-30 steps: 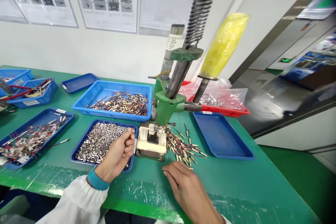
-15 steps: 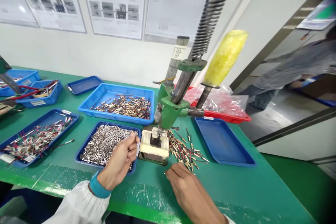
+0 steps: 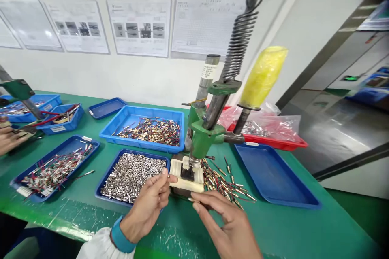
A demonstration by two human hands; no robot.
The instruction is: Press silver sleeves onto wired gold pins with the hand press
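My left hand [image 3: 146,208] is raised over the front corner of a blue tray of silver metal sleeves [image 3: 130,178], its fingertips pinching what looks like one small sleeve beside the white die block [image 3: 186,176]. That block sits at the foot of a green hand press [image 3: 203,129] with a yellow-wrapped handle [image 3: 263,76]. My right hand [image 3: 225,220] pinches a thin gold-coloured pin in front of the block. Just behind that hand lies a loose heap of wired pins [image 3: 226,184] on the bench.
A blue tray of wired pins [image 3: 142,131] stands behind the press, and a blue tray of wired parts [image 3: 54,168] lies to the left. A co-worker's hand [image 3: 9,139] works at the far left. A blue tray [image 3: 273,174] and a red tray with plastic bags [image 3: 267,133] sit right.
My right hand has risen from the bench and now pinches a pin. My left hand has moved closer to the die block. The view has tilted, and the person in the doorway has gone.
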